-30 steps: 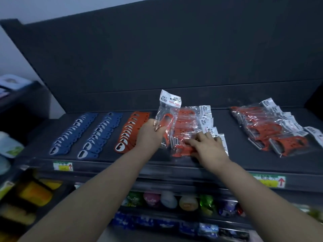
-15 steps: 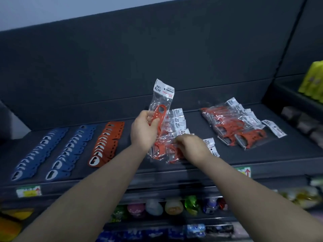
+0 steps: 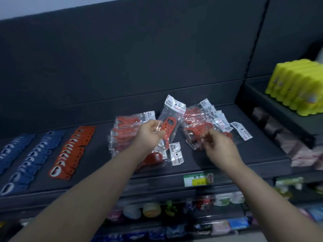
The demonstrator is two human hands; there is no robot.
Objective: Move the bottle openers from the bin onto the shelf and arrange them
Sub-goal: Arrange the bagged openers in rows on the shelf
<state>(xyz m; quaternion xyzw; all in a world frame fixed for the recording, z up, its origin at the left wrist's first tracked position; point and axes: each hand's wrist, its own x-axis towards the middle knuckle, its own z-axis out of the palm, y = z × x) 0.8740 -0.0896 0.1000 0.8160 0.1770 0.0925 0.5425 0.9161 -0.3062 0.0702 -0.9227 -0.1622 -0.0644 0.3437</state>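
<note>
Lifted off the middle pile since half a second ago, the right hand now hangs above the shelf, in front of the second pile of bagged red openers at one o'clock. Its fingers are curled and blurred, so I cannot tell whether they pinch anything.

The shelf is a dark grey deck under a plain dark back panel. At nine o'clock lie a row of loose orange openers and two rows of blue openers, each overlapped like shingles. Yellow packs stand on a neighbouring shelf at two o'clock. A green and yellow price label sits on the front edge at six o'clock, and blurred small goods fill the tier below.

The left hand reaches forward with its arm extended and grips the packaged red bottle opener by its lower end, holding it tilted up above the middle pile with the header card uppermost.
</note>
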